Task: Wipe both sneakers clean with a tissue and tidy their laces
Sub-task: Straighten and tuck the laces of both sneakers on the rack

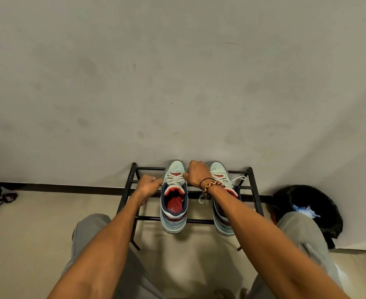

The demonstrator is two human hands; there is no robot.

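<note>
Lace-tidying step: left hand (148, 184) and right hand (196, 173) each pinch a lace end of the left sneaker (174, 197) on the rack (127, 190). Next, probably tie off, then do the right sneaker (220, 175), whose laces (237, 180) hang loose.

No readable text anywhere. The red insole (174, 204) of the left sneaker (173, 197) carries a small pale print near its edge, a few letters at most, too small and blurred to make out. The right sneaker (221, 199) shows no legible marking; much of it sits behind a forearm. No brand, number or sign can be read on the wall (177, 72), the metal rack (134, 184) or the black bin (311, 210).
</note>
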